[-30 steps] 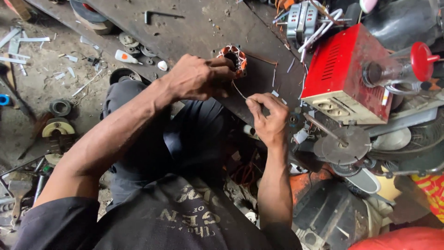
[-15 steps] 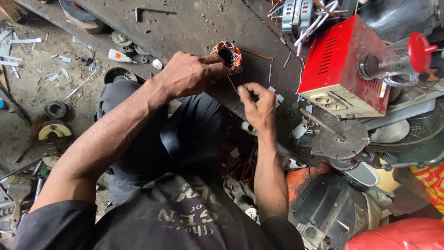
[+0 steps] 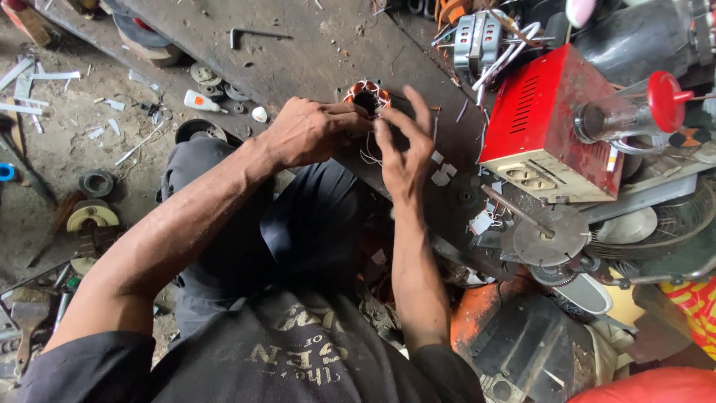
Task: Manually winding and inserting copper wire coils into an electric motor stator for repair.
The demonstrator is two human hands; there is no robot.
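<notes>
A small motor stator (image 3: 367,95) with copper windings rests on the dark workbench (image 3: 298,52). My left hand (image 3: 309,130) grips its near side, fingers curled around it. My right hand (image 3: 403,149) is raised beside the stator on the right, fingers spread, fingertips at the windings. Thin pale wires (image 3: 369,155) hang from the stator down between my two hands.
A red metal box (image 3: 548,127) with sockets stands right of my hands. A toothed disc on a shaft (image 3: 544,235) and fan parts lie below it. An L-shaped key (image 3: 257,34), a small white tube (image 3: 201,101) and bearings lie on the bench. Scraps litter the floor at left.
My right hand has come up from lower right to the stator and spread its fingers. My left hand has stayed on the stator.
</notes>
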